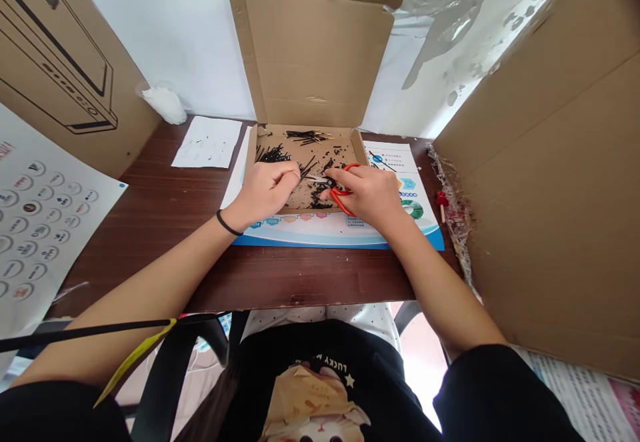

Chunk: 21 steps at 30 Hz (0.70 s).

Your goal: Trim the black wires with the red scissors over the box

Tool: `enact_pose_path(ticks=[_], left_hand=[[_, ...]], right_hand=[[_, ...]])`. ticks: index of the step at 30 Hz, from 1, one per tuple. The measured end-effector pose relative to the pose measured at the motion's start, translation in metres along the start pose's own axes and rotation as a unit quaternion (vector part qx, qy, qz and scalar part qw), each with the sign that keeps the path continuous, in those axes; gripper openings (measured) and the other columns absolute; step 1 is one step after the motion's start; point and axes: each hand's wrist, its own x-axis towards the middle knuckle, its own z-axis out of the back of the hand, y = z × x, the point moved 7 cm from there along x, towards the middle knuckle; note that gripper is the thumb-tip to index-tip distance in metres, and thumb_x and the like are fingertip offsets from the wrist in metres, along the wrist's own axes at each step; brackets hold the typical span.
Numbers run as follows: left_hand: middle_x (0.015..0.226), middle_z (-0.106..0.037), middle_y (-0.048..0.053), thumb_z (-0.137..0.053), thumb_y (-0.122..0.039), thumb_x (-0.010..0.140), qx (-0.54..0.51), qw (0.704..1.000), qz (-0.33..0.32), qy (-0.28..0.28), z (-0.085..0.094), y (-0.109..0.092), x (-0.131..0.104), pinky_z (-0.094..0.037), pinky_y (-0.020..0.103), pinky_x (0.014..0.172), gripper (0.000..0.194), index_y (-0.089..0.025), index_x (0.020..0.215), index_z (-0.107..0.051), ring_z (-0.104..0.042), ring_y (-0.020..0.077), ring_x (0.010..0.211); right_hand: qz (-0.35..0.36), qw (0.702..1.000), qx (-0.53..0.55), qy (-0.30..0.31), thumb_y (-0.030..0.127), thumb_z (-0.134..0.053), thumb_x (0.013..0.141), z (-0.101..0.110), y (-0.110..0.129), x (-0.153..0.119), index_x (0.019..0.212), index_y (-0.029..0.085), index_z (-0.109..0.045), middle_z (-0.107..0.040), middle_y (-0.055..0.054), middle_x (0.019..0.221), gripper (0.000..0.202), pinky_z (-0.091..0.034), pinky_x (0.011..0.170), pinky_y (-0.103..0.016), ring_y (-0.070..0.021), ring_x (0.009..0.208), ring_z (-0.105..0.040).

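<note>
Head view shows us the work at our two hands over an open cardboard box (315,62), its lid raised on the far side, on a printed sheet (310,237) on the dark brown table (175,189). Our right hand (375,192) is curled round the orange-red handles of the scissors (340,193), and the blades point left, reaching in over the box. Our left hand (270,185) is closed, thumb against the folded index finger, right by the blade tips; we cannot tell what it has hold of.

Part of the work looks done to us: short black clippings (320,197) are scattered over the near right of the box floor, with smaller crumbs farther back. Near the far wall lies a loose bundle of black strips with gold-coloured ends (307,137), perhaps a separate group. Much seems left, since a thick heap of long black strips (273,155) fans out at the left, just beyond our left hand. We cannot tell how many are trimmed. A few dark specks lie on the white paper (207,142) left of the box.
</note>
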Motion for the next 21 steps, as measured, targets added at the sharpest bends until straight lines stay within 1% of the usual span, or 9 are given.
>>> enact_pose_path(ticks=[7,11,15,21], left_hand=[[0.053,-0.04,-0.002,-0.038,-0.019,0.082,0.016,0.999,-0.019,0.021,-0.0031,-0.0044,-0.0007,-0.029,0.026,0.052,0.026,-0.019,0.056,-0.039,-0.036,0.0109,0.052],[0.052,-0.04,-0.002,-0.038,-0.018,0.082,0.016,0.999,-0.023,0.029,-0.0044,-0.0039,-0.0007,-0.028,0.026,0.051,0.026,-0.019,0.056,-0.04,-0.035,0.0105,0.051],[0.052,-0.04,-0.003,-0.037,-0.018,0.082,0.008,0.999,-0.02,0.036,-0.0052,-0.0033,-0.0009,-0.029,0.026,0.051,0.026,-0.019,0.056,-0.041,-0.036,0.0105,0.051],[0.051,-0.041,-0.002,-0.037,-0.02,0.082,-0.017,0.999,0.0,0.036,-0.0072,-0.0013,-0.0018,-0.028,0.026,0.05,0.027,-0.02,0.056,-0.04,-0.035,0.0108,0.05]], right_hand=[[0.018,0.999,-0.032,0.023,0.056,-0.05,0.093,-0.0036,0.0038,0.0003,0.101,0.026,-0.075,-0.067,-0.002,0.07,0.04,-0.021,0.053,-0.03,-0.0149,0.07,-0.058],[0.031,0.999,-0.041,0.015,0.056,-0.049,0.094,-0.0024,0.0058,0.0003,0.098,0.026,-0.075,-0.068,-0.002,0.07,0.04,-0.02,0.053,-0.03,-0.0147,0.069,-0.058],[0.029,0.998,-0.042,0.022,0.055,-0.048,0.094,-0.0031,0.0059,0.0005,0.097,0.025,-0.074,-0.068,-0.003,0.07,0.04,-0.02,0.053,-0.03,-0.0149,0.07,-0.059],[0.024,0.998,-0.05,0.038,0.056,-0.044,0.095,-0.0031,0.007,0.0017,0.092,0.024,-0.073,-0.067,-0.003,0.069,0.043,-0.017,0.052,-0.03,-0.0142,0.066,-0.056]])
